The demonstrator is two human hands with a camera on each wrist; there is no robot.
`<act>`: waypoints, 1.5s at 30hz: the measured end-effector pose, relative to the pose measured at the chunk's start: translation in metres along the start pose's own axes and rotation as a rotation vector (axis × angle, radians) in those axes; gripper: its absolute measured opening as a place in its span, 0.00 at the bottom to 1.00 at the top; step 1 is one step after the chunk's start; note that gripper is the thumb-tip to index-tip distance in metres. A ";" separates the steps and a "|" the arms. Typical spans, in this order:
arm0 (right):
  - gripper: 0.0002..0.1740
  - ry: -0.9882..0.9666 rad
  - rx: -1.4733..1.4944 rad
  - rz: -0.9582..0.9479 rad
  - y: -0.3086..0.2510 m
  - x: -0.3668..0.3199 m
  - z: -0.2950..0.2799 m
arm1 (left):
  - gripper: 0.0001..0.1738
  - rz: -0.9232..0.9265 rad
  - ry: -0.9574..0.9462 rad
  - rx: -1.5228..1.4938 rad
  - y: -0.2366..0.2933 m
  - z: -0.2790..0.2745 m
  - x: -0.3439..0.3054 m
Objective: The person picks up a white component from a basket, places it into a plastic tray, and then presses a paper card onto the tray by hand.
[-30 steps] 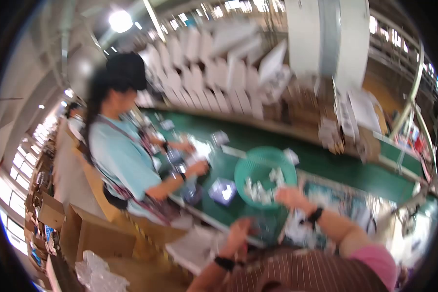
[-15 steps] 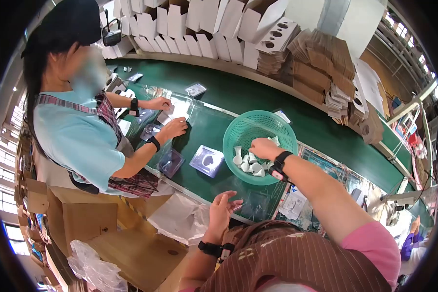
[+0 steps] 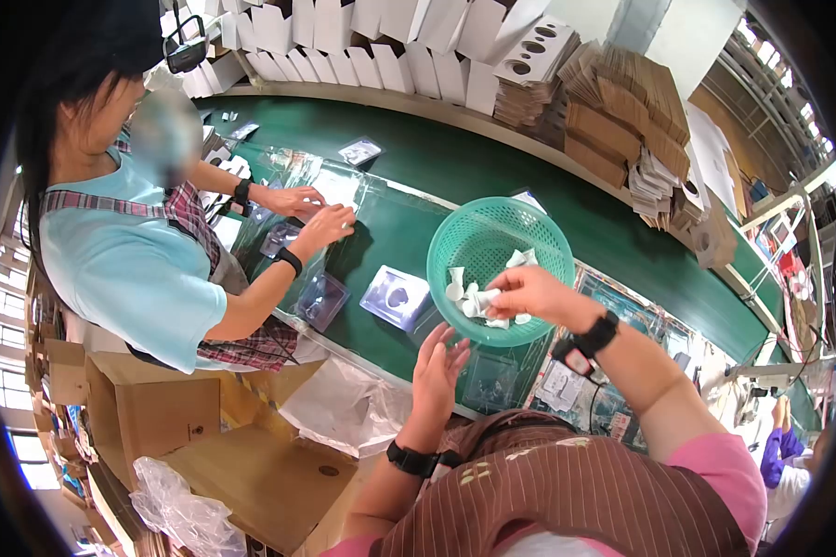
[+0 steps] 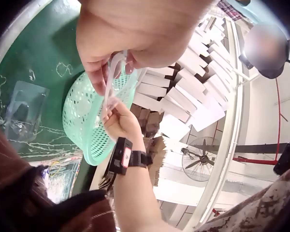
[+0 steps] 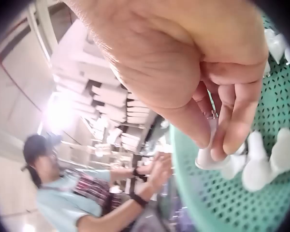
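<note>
In the head view my right hand (image 3: 543, 297) is over the green basket (image 3: 446, 232), pinching a white plastic piece (image 3: 485, 299). The right wrist view shows the thumb and fingers around that funnel-like piece (image 5: 210, 157), with more white pieces (image 5: 257, 171) lying in the basket. My left hand (image 3: 434, 376) is raised just below the basket's near rim, fingers pointing up. Seen from the left wrist, this hand (image 4: 130, 34) holds a thin translucent piece (image 4: 112, 79) between thumb and fingers; its full shape is unclear.
A clear tray with a round recess (image 3: 395, 297) lies left of the basket on the green table (image 3: 390, 223). Another person (image 3: 130, 269) works at the left. Folded cardboard (image 3: 622, 102) and white boxes (image 3: 372, 65) line the far shelf. An open carton (image 3: 167, 399) stands lower left.
My right hand has drawn back toward me within the basket area, and a white piece now shows in its fingers. The left hand has risen closer to the basket.
</note>
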State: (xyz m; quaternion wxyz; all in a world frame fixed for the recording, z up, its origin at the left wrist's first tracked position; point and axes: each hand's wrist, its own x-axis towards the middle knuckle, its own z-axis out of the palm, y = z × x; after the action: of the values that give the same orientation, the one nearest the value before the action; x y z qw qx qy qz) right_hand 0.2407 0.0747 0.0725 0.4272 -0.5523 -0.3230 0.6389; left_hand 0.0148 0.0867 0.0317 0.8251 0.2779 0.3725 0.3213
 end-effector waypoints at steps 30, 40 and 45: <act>0.19 0.749 -1.019 0.115 0.191 -0.159 -0.040 | 0.17 -0.151 -0.063 0.019 -0.048 0.015 -0.053; 0.12 0.777 -0.797 0.162 0.192 -0.166 -0.057 | 0.16 -0.180 -0.086 0.051 -0.052 -0.001 -0.056; 0.21 0.775 -1.131 0.093 0.175 -0.166 -0.037 | 0.16 -0.198 -0.086 0.045 -0.053 -0.004 -0.054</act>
State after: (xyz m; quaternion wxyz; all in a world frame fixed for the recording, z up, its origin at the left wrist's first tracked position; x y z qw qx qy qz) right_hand 0.2484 -0.1521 -0.0179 0.1303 -0.8923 -0.4069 0.1462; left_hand 0.0009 0.0138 0.0159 0.8615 0.2717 0.3698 0.2174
